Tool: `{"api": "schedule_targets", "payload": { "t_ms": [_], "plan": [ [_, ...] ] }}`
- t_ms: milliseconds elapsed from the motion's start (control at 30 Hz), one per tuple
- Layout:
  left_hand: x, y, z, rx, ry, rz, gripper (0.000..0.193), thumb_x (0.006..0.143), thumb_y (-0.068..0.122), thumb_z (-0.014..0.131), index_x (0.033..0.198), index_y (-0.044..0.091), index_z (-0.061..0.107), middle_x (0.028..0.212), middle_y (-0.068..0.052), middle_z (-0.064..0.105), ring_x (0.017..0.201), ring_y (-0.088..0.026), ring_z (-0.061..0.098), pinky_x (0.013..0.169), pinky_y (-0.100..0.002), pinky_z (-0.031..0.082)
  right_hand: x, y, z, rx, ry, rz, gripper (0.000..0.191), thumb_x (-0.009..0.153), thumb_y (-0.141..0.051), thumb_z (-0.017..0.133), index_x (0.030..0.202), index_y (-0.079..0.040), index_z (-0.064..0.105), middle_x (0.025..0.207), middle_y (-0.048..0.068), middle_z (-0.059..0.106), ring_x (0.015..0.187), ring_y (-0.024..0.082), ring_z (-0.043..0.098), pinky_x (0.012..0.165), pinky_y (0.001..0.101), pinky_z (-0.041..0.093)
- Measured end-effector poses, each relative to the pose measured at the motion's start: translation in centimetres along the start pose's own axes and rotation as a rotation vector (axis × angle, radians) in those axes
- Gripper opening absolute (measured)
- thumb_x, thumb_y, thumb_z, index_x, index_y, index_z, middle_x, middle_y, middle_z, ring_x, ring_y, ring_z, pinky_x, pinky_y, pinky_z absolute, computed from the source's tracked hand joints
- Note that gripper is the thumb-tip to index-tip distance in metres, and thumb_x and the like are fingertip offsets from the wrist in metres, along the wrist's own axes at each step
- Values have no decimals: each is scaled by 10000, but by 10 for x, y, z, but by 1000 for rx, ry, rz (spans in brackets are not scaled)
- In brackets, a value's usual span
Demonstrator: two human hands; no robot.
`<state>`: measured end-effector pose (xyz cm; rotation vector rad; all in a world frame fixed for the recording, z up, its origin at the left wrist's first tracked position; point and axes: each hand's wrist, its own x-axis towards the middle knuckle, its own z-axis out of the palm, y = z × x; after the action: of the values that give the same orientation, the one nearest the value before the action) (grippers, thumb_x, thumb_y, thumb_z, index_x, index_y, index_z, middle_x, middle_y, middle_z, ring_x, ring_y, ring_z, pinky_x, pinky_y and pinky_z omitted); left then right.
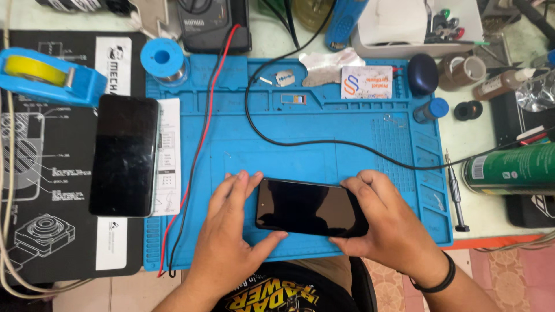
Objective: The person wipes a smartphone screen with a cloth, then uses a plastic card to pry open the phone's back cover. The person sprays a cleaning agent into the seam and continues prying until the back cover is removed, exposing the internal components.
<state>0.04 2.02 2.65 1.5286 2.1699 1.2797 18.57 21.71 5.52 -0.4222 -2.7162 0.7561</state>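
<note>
Black phone (309, 207), screen dark, lies flat on the blue work mat (347, 138) near its front edge, held betw. both my hands: left hand (231, 231) fingers (243, 184) on its left end w/ thumb under the lower edge, right hand (384, 222) fingers curled over its right end. 2nd dark phone (124, 155) sits well apart at the mat's left edge, by a blue tape dispenser (49, 75); black and red leads (199, 144) cross the mat, green spray can (511, 169) lies on the counter (480, 133) to the right.
</note>
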Motion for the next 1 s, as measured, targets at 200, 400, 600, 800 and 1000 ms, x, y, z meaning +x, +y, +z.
{"api": "schedule_targets", "payload": {
  "t_ms": [200,400,600,800,1000],
  "plan": [
    [15,18,-12,208,-62,249,738,616,232,864,1315,163,636,1408,-233,562,1364,-467,419,1143,-547,361,8,-14,-17,144,-163,109,884,473,-260,949,1235,1,586,1086,156,555,1012,340,601,842,359,513],
    [36,13,-26,-85,-280,-40,417,809,287,826,1195,149,748,1188,-105,754,1123,-271,702,964,-356,541,18,-9,-60,778,-254,124,729,865,-341,778,1436,18,502,1359,127,580,1293,259,550,1046,364,450],
    [26,4,2,-779,-328,-635,367,956,273,660,1181,-5,747,992,-90,758,906,-128,650,812,-288,529,17,5,-11,1268,66,280,496,992,-174,670,1411,49,525,1108,125,689,977,206,655,881,384,544],
    [15,2,18,-920,-240,-650,434,979,298,591,1257,-17,700,1124,-77,774,1032,-122,678,926,-278,525,2,10,32,1347,130,305,322,999,-99,628,1291,34,597,1093,112,694,948,177,657,869,349,547],
    [15,2,14,-968,-274,-564,468,974,261,594,1368,9,600,1265,-84,724,1154,-125,652,1001,-289,498,2,4,29,1265,186,337,284,988,-87,637,1247,30,627,1069,92,704,943,155,661,856,322,547]
  ]
}}
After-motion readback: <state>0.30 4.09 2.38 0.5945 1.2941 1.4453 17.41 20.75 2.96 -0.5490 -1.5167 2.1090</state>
